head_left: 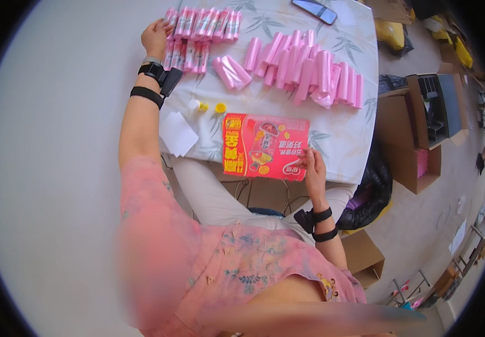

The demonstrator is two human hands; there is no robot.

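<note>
My left hand (pixel 155 39) reaches to the far left of the table, its fingers stretched against the end of stacked pink rolls with printed labels (pixel 203 25). Those rolls lie side by side in two rows. Close to my body, my right hand (pixel 314 167) grips the right edge of a red and yellow printed cardboard sheet (pixel 265 146). The sheet's lower edge reaches over the table's near edge. Beyond it lies a loose heap of plain pink plastic rolls (pixel 304 64). A few more pink rolls (pixel 232 73) sit between heap and stack.
White paper slips (pixel 178 135) lie at the table's near left, by a small white-and-yellow bottle (pixel 197 105) and a yellow cap (pixel 220 108). A phone (pixel 314 10) rests at the far edge. Right of the table stand open cardboard boxes (pixel 399 121) and a black bag (pixel 374 188).
</note>
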